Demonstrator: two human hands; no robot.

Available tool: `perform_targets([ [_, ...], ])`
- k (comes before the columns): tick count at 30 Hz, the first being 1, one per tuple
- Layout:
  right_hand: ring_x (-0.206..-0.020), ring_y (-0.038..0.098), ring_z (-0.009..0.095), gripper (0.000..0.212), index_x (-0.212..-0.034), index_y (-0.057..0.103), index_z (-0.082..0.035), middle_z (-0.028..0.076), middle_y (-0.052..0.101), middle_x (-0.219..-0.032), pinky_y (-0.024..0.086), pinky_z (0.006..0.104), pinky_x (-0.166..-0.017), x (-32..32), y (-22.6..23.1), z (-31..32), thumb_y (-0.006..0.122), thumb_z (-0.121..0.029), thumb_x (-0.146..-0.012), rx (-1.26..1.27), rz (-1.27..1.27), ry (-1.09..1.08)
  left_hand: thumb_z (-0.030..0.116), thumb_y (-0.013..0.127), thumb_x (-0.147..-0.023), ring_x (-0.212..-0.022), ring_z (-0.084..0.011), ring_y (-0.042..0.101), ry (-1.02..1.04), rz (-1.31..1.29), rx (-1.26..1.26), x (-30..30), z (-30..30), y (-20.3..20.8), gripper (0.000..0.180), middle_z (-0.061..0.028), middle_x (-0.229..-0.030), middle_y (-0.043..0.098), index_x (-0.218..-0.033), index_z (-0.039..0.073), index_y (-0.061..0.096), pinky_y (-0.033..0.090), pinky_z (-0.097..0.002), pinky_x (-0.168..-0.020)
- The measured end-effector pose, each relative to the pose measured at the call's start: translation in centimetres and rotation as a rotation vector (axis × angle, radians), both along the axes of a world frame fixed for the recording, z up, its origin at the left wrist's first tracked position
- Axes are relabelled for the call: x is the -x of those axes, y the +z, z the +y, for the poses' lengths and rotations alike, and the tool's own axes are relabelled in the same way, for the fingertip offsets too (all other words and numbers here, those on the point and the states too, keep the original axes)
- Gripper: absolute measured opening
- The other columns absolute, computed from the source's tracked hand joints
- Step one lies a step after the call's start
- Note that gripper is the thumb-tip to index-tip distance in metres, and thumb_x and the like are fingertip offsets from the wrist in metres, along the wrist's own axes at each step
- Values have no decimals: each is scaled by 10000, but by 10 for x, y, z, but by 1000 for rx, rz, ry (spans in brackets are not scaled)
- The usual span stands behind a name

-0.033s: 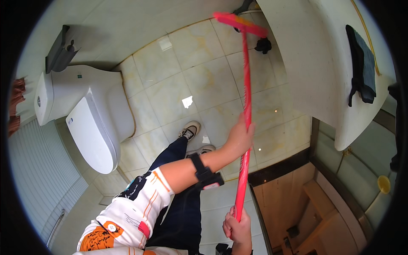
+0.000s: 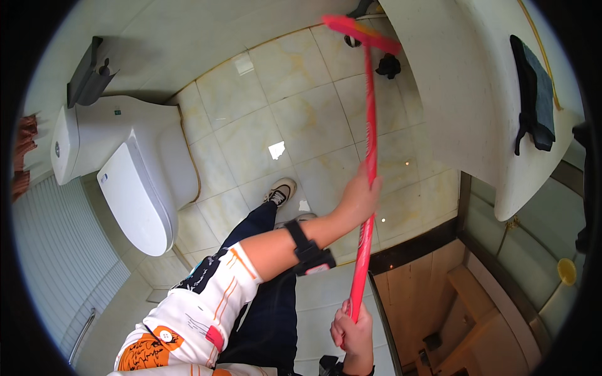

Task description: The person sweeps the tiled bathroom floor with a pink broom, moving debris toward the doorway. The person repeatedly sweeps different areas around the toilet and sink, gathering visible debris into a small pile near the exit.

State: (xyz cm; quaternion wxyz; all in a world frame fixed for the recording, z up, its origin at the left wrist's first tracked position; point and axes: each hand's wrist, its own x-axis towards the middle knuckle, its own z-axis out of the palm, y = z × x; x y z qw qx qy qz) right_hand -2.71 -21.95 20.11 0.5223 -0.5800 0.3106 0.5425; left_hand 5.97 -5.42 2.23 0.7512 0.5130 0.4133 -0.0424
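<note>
Both of my hands grip one red T-headed pole (image 2: 372,113), a long-handled floor-cleaning tool by its shape. My left hand (image 2: 362,194) is closed round the middle of the pole, my left arm reaching across from the left. Lower down, my right hand (image 2: 352,330) wraps round the near end. The crossbar head (image 2: 362,34), red with some yellow, is at the far side, close to the wall and the white basin; it is smeared by motion, so bristles or a blade cannot be made out. A small black thing (image 2: 388,66) lies on the floor just beside the head.
A white toilet (image 2: 138,188) with its lid down stands at the left, a grey holder (image 2: 94,78) on the wall above it. At the right, a white basin (image 2: 451,94) bears a dark cloth (image 2: 533,94). Light tiles (image 2: 301,119) cover the floor. A dark threshold (image 2: 414,247) borders a brown-floored area.
The pole and its head have shifted slightly to the right. Both hands have moved a little with it, their grips unchanged.
</note>
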Motion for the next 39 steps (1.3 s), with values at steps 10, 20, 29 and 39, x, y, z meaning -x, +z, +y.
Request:
perform_targets([
  [10,-327,374,122,147,-935,408,-82,21,406,-557,284,255,-307,-37,-50,14,495,31,-898,-73,79,-240,191,521,-953,-515,-261,637,-160,93,-49,-61,-25,-77,442,-158,-738,616,-1318,-16,383,534,-386,-489],
  [20,-338,365,125,145,-940,435,-51,20,382,-544,276,255,-352,16,22,-30,521,53,-889,-124,333,-78,207,516,-975,-518,-226,620,19,219,-25,74,-24,1,534,-134,-734,608,-1403,-14,285,525,-360,-473],
  [29,-364,404,103,130,-991,447,-30,11,421,-558,317,245,-365,45,70,-29,540,6,-909,-100,214,175,185,498,-1005,-537,-142,563,159,148,95,109,-23,54,527,-64,-803,550,-1462,56,270,500,-300,-450],
  [39,-751,657,305,1023,-1537,152,-57,337,542,-1187,543,350,-630,44,141,-88,730,-474,-804,-504,-215,-291,153,476,-1008,-598,-130,517,265,94,454,68,-86,106,115,-44,-798,491,-1054,57,433,489,-297,-513],
])
